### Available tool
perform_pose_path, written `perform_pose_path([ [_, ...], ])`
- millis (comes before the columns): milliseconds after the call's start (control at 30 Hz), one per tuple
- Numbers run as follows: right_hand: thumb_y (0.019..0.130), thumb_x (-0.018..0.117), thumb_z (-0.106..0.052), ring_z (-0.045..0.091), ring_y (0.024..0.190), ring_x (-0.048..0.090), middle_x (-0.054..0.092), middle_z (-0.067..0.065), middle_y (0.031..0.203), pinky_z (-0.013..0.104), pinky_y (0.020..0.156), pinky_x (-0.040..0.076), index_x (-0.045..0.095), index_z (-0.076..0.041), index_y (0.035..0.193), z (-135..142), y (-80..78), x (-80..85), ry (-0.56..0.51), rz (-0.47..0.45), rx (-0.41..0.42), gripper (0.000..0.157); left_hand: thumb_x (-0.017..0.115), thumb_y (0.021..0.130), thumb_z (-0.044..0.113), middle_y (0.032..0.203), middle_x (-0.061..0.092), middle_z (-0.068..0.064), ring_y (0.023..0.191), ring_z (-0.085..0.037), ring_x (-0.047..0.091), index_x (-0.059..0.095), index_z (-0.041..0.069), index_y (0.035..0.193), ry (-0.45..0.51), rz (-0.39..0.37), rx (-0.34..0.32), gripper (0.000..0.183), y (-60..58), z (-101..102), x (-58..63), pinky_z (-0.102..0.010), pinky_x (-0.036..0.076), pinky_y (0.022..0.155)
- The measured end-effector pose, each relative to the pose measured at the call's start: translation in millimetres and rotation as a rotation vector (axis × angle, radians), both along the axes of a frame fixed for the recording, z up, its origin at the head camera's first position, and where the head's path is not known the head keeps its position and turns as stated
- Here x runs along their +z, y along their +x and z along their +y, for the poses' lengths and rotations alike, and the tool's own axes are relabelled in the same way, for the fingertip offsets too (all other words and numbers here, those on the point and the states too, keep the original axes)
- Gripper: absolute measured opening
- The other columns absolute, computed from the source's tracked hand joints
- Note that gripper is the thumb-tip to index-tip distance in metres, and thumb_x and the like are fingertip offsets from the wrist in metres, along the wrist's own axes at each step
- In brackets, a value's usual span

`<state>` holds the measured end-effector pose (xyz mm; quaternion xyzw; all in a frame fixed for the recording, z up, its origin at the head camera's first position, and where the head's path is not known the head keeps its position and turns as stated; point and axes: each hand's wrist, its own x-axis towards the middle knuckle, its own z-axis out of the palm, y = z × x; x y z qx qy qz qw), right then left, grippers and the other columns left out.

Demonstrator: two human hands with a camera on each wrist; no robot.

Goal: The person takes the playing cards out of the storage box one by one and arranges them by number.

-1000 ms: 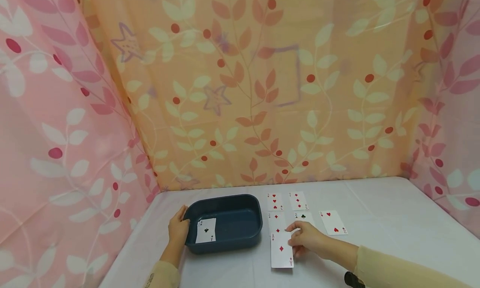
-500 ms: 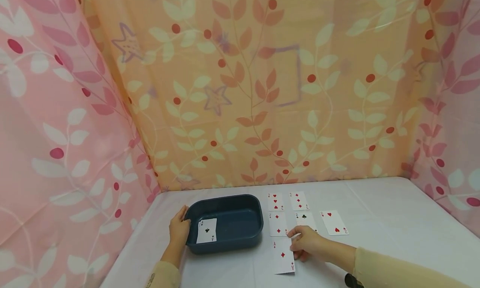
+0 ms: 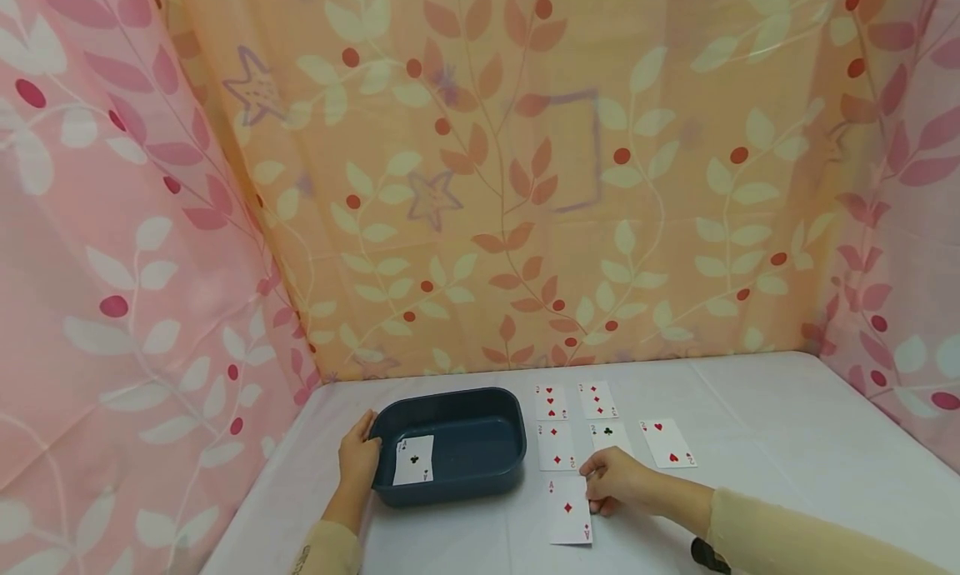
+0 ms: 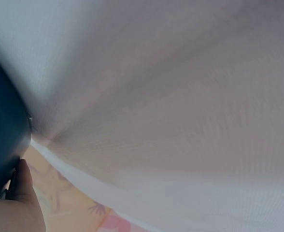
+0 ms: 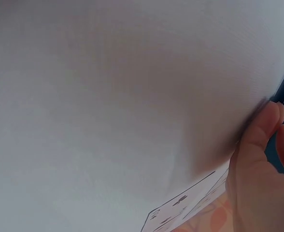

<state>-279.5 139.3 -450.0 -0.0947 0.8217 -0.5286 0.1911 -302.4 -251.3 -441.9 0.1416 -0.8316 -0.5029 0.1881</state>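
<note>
At the left end of a dark blue tray (image 3: pixel 450 493), my left hand (image 3: pixel 357 460) grips the rim. An ace of clubs (image 3: pixel 412 460) lies inside the tray, apparently over another card whose edge peeks out. My right hand (image 3: pixel 617 480) pinches the right edge of an ace of diamonds (image 3: pixel 568 510) close above the table, just right of the tray. The left wrist view catches only part of the left hand (image 4: pixel 21 208) against the tray's blue wall (image 4: pixel 4 125). In the right wrist view the right hand's fingers (image 5: pixel 258 130) are seen, with the card nearly edge-on.
Beyond the right hand lie a two of diamonds (image 3: pixel 555 447), a two of clubs (image 3: pixel 606 436), a two of hearts (image 3: pixel 667 443), a three of hearts (image 3: pixel 551 402) and a three of diamonds (image 3: pixel 597 400). A white cloth (image 3: pixel 787 442) covers the table; patterned curtains (image 3: pixel 480 183) surround it.
The ace of diamonds has come slightly toward me and down, off the two of diamonds it partly covered. My right hand moved with it. The left hand and tray have stayed put.
</note>
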Motion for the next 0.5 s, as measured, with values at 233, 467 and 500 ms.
perform_pose_path([
  [233, 0.084, 0.064, 0.008, 0.013, 0.056, 0.06, 0.062, 0.007, 0.065, 0.026, 0.055, 0.055, 0.06, 0.009, 0.1, -1.5, -0.8, -0.9, 0.019, 0.015, -0.016, 0.017, 0.048, 0.086, -0.01, 0.139, 0.044, -0.026, 0.137, -0.045, 0.031, 0.039, -0.009, 0.141, -0.006, 0.005, 0.003, 0.056, -0.1, -0.5, -1.8, -0.056, 0.021, 0.112],
  [467, 0.084, 0.064, 0.004, 0.014, 0.054, 0.057, 0.06, 0.007, 0.067, 0.026, 0.054, 0.052, 0.057, 0.011, 0.109, 1.3, -3.9, 3.7, -0.066, 0.014, -0.02, 0.027, 0.047, 0.086, -0.01, 0.14, 0.043, -0.025, 0.138, -0.043, 0.03, 0.039, -0.009, 0.142, 0.014, 0.007, -0.002, 0.056, -2.0, -1.8, -3.5, -0.055, 0.02, 0.113],
  [500, 0.084, 0.064, 0.004, 0.014, 0.055, 0.057, 0.06, 0.007, 0.068, 0.025, 0.055, 0.051, 0.056, 0.012, 0.11, 0.8, -4.4, 4.8, -0.086, 0.013, -0.017, 0.028, 0.047, 0.086, -0.01, 0.139, 0.043, -0.025, 0.138, -0.044, 0.03, 0.039, -0.009, 0.142, 0.014, 0.011, -0.003, 0.056, -2.0, -1.9, -3.7, -0.055, 0.02, 0.113],
])
